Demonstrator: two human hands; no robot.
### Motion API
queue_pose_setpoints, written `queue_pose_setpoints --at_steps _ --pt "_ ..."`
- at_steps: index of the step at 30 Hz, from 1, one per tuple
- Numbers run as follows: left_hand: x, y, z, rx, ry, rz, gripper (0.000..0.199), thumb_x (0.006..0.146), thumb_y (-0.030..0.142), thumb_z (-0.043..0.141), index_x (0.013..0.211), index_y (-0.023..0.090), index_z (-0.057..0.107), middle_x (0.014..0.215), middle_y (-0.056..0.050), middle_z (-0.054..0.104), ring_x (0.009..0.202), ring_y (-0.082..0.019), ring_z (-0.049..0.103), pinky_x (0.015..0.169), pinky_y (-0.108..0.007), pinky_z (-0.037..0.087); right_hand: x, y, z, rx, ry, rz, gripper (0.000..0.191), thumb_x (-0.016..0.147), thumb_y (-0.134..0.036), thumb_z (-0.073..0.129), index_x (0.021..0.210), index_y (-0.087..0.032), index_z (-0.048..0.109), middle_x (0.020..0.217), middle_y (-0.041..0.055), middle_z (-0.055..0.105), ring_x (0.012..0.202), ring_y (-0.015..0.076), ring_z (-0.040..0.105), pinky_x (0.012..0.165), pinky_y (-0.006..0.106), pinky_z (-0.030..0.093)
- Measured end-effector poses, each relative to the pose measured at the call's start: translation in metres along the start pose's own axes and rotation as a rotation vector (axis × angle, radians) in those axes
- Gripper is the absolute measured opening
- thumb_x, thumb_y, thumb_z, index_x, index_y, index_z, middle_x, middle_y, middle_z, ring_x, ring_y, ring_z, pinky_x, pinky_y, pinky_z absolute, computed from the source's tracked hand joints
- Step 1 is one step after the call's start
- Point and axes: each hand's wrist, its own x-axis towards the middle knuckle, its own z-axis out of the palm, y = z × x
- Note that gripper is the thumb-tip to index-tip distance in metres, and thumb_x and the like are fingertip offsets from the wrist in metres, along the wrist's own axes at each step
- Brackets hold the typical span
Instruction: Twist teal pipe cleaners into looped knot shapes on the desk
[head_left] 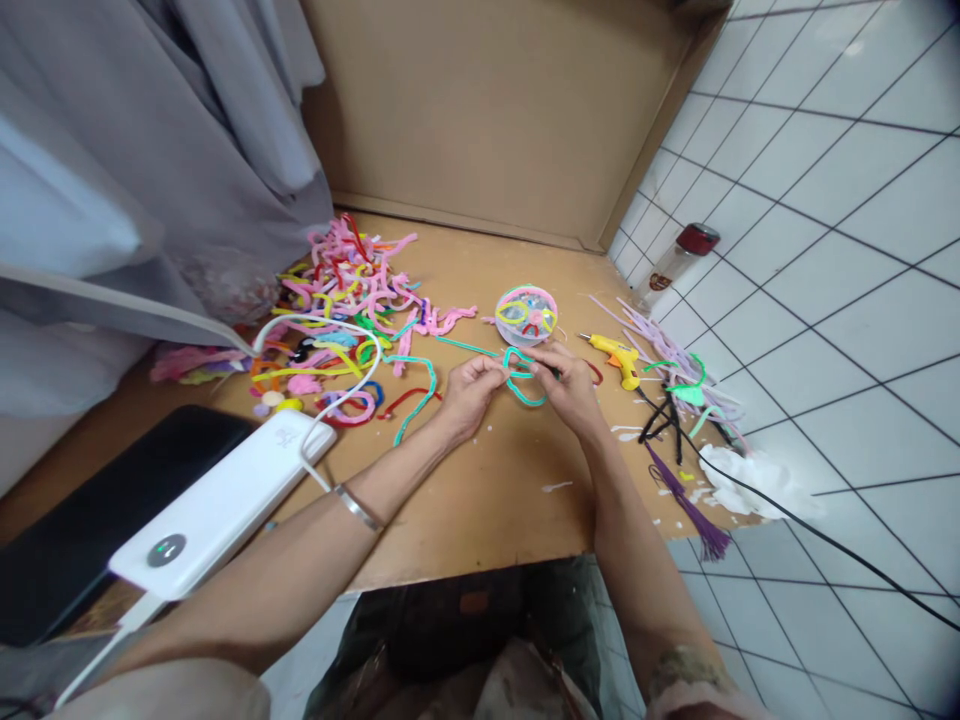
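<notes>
A teal pipe cleaner [527,400], bent into loops, is held between my two hands above the table. My left hand [474,392] pinches it from the left side. On the other side, my right hand [564,380] has its fingers closed on the looped part. A straight teal length runs out leftward behind my left hand. Just beyond the hands sits a small round container [526,314] with pink, yellow and red pieces on its top. Another bent teal pipe cleaner [431,375] lies left of my left hand.
A heap of coloured pipe cleaners [352,290] covers the back left. A white power bank [225,500] with a cable lies front left. At right are a yellow glue gun [616,358], lilac stems [652,345], a purple tassel [686,505] and white tissue [750,480].
</notes>
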Motion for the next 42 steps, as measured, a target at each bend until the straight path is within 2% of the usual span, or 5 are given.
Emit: queue_pose_setpoints --at_steps 12,22,30,37,42 --pt "-0.002 -0.001 0.003 -0.033 -0.001 0.043 0.018 0.057 0.024 0.082 0.060 0.017 0.066 0.073 -0.001 0.070 0.076 -0.013 0.062 0.082 -0.029 0.046 0.000 0.006 -0.002 -0.149 -0.022 -0.031 0.038 0.085 -0.013 0.052 0.107 -0.024 0.080 0.081 0.0055 0.065 0.075 0.0191 0.060 0.071 0.033 0.049" --pt "-0.001 -0.005 -0.001 0.002 0.010 0.040 0.017 0.057 0.024 0.082 0.062 0.017 0.067 0.073 -0.001 0.071 0.076 -0.014 0.063 0.083 -0.031 0.047 0.000 0.009 -0.005 -0.232 -0.054 -0.041 0.035 0.087 -0.012 0.053 0.105 -0.025 0.080 0.079 0.0040 0.064 0.074 0.0174 0.059 0.069 0.030 0.047" --pt "0.000 -0.008 -0.002 0.091 0.015 0.114 0.015 0.059 0.025 0.080 0.061 0.017 0.067 0.076 -0.002 0.072 0.075 -0.014 0.063 0.084 -0.032 0.048 0.000 0.009 -0.004 -0.295 -0.062 -0.062 0.035 0.087 -0.013 0.052 0.106 -0.023 0.080 0.080 0.0057 0.066 0.075 0.0191 0.062 0.069 0.031 0.049" --pt "0.002 -0.011 -0.006 0.224 0.045 0.141 0.012 0.065 0.029 0.073 0.065 0.017 0.068 0.083 -0.004 0.074 0.082 -0.017 0.065 0.085 -0.033 0.049 0.000 0.005 -0.001 -0.232 0.000 -0.112 0.039 0.085 -0.012 0.053 0.114 -0.025 0.076 0.108 0.0065 0.076 0.094 0.0217 0.068 0.086 0.036 0.053" --pt "0.000 -0.008 -0.007 0.433 0.039 0.300 0.010 0.071 0.027 0.069 0.066 0.018 0.070 0.093 -0.008 0.075 0.094 -0.021 0.068 0.090 -0.037 0.051 0.000 0.004 -0.001 -0.243 -0.003 -0.142 0.038 0.086 -0.011 0.052 0.110 -0.026 0.078 0.110 0.0063 0.077 0.095 0.0218 0.069 0.086 0.036 0.054"
